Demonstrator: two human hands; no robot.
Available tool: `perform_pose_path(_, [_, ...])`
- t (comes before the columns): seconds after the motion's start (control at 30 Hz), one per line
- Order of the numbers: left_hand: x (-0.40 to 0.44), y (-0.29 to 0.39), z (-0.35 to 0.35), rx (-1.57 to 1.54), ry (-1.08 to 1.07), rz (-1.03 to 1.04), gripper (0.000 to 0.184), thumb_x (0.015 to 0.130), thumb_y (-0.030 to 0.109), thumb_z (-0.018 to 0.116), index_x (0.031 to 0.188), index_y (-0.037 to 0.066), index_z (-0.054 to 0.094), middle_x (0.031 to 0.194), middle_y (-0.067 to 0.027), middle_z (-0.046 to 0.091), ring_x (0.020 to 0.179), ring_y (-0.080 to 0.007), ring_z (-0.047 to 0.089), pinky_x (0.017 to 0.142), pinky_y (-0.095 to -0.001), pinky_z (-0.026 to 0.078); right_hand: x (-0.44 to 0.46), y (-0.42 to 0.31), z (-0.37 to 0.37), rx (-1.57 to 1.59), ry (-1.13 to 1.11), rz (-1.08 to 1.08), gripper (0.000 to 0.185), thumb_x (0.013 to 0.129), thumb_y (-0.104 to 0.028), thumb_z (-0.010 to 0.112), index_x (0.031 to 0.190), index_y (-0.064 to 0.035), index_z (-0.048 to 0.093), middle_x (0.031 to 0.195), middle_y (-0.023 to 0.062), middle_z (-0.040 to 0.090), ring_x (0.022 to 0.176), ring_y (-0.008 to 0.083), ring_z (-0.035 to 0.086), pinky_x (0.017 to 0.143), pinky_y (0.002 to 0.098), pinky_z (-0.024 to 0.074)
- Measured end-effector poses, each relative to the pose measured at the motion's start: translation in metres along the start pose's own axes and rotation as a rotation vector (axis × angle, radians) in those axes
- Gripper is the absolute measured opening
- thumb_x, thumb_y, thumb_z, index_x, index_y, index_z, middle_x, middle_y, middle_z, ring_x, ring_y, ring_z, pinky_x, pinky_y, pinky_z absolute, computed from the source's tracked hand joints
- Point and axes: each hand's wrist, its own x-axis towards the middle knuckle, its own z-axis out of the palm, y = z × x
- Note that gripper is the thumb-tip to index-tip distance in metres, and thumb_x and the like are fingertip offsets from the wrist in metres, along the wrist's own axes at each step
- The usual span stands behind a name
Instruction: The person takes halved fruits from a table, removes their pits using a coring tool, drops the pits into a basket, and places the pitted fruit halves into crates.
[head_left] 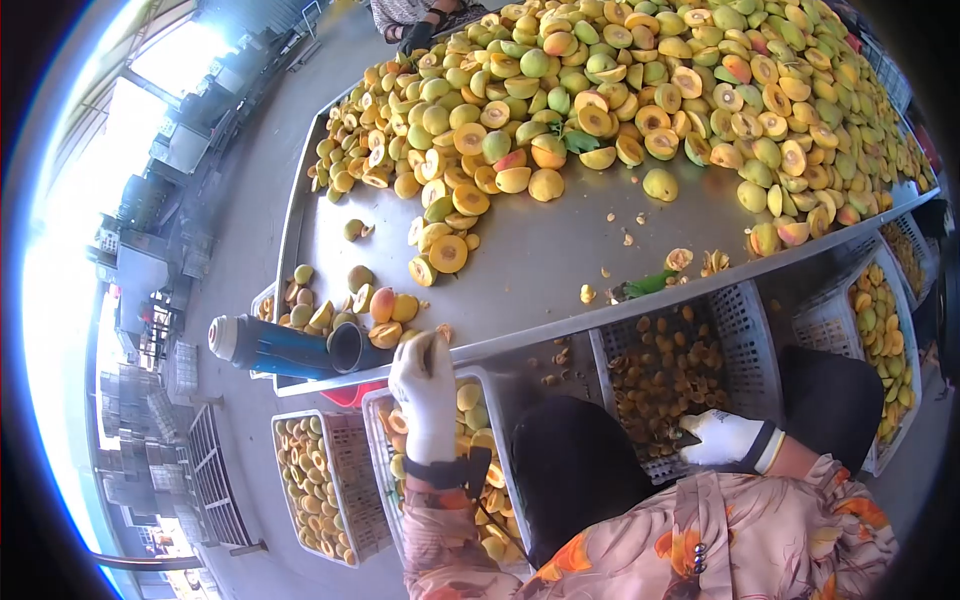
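Note:
My left hand (pixel 422 372), in a white glove, is over the table's near edge, its fingers curled together. A small orange-brown piece (pixel 444 333) shows at its fingertips; what the fingers hold is unclear. My right hand (pixel 722 438), also gloved in white, is closed low over a crate of brown pits (pixel 668 370). Something small and dark shows at its fingertips, too unclear to name. Halved and whole yellow-green fruits (pixel 600 70) are heaped on the metal table (pixel 560 250). A few fruits (pixel 385 304) lie just beyond my left hand.
A blue flask (pixel 275 345) and a dark open cup (pixel 352 348) are at the table's left corner. Crates of fruit (pixel 318 488) stand below the table's near edge, at left and right (pixel 880 340). Another person's dark-gloved hand (pixel 418 38) is at the far edge.

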Motion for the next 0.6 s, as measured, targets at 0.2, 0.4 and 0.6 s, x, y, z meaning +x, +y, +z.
perform_pose_path(0.2, [0.122,-0.022,0.067,0.437,-0.337,-0.025,0.058,0.088,0.031,0.073,0.134,-0.001,0.057,0.127,-0.0236,0.063,0.117,-0.0366,0.062,0.097,-0.0448,0.05,0.0,0.013,0.004,-0.043,0.016,-0.072,0.04,0.085,-0.035,0.063,0.103,0.0008,0.065,0.095,0.0286,0.07,0.091,0.0469,0.067,0.082,0.052,0.0528])
perform_pose_path(0.4, [0.136,-0.021,0.1,0.431,-0.428,-0.1,0.071,0.08,0.039,0.075,0.133,-0.004,0.055,0.125,-0.024,0.067,0.109,-0.0398,0.068,0.092,-0.044,0.054,-0.004,0.006,-0.002,-0.075,0.058,-0.097,0.045,0.086,-0.038,0.062,0.108,0.0012,0.064,0.099,0.0281,0.07,0.094,0.0463,0.068,0.083,0.0522,0.0531])
perform_pose_path(0.6, [0.11,-0.03,0.088,0.23,-0.496,-0.199,0.065,0.078,0.035,0.073,0.127,-0.004,0.055,0.102,-0.0226,0.073,0.093,-0.0358,0.072,0.083,-0.0432,0.056,-0.013,-0.024,-0.019,-0.007,0.141,-0.013,0.043,0.088,-0.038,0.064,0.106,0.0006,0.062,0.099,0.0303,0.069,0.096,0.0479,0.067,0.085,0.0527,0.0522])
